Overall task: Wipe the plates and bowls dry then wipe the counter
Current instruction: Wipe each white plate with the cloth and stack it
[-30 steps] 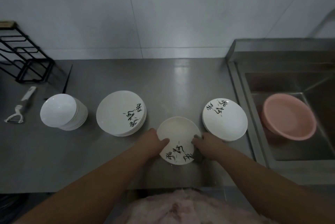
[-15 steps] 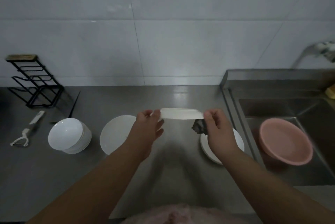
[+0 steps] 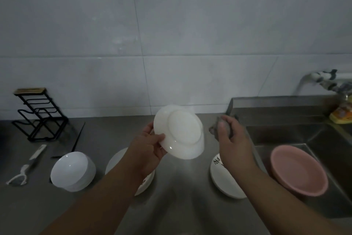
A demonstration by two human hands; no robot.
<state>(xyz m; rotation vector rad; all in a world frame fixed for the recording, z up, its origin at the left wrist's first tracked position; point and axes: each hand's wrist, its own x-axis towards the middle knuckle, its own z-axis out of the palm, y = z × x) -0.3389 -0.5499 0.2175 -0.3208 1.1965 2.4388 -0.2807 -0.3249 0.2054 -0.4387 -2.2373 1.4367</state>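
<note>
Left hand holds one white plate above the desk, tilted with its underside toward the camera; the thumb lies on the underside near the rim and the fingers curl behind it, clamped on the edge. This tilt probably presents the back of the plate for drying. Right hand, just beside the plate but apart from it, has its fingers closed around a bunched grey cloth, likely ready to be brought onto the plate.

On the desk below: one stack of white bowls at left; one stack of plates, partly hidden by the left forearm, in the middle; one further stack of plates with black markings, partly hidden by the right forearm, at right. The number of pieces in each stack cannot be told. The separate stacks suggest a sorting of dried from undried pieces, though which is which is not evident.

Other items, one of each: a pink basin in the sink; a tap above it; a yellow item, too blurred to identify, at the far sink corner; a black wire rack against the wall; a white peeler lying left of the bowls.

The desk-wiping step is not yet begun.
</note>
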